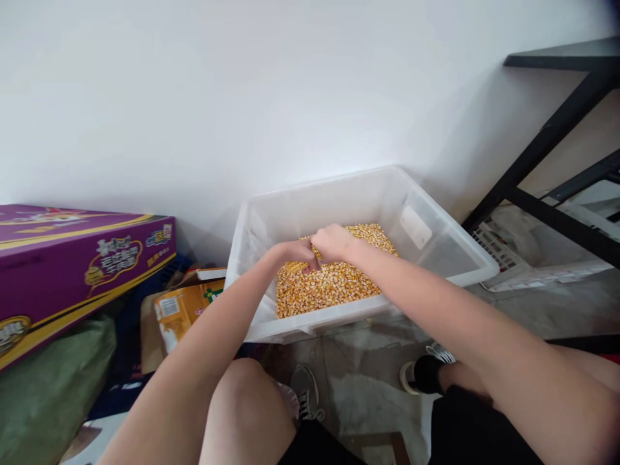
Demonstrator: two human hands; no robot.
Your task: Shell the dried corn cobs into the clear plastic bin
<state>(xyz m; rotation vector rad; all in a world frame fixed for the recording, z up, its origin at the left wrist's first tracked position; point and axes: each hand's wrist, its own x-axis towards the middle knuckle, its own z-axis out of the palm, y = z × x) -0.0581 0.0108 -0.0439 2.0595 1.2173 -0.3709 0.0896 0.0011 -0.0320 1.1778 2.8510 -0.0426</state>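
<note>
A translucent white plastic tub stands against the wall, holding a bed of yellow corn kernels. Both my hands meet over the kernels, near the middle of the tub. My left hand has its fingers curled, the tips low at the corn. Against it, my right hand is closed with the knuckles up. Whatever lies inside the fingers is hidden; a few kernels show in the gap between the two hands.
A purple printed carton is at the left, above a green sack. An orange packet lies beside the tub. On the right stand a black metal frame and a white plastic basket. My knees and shoes are below.
</note>
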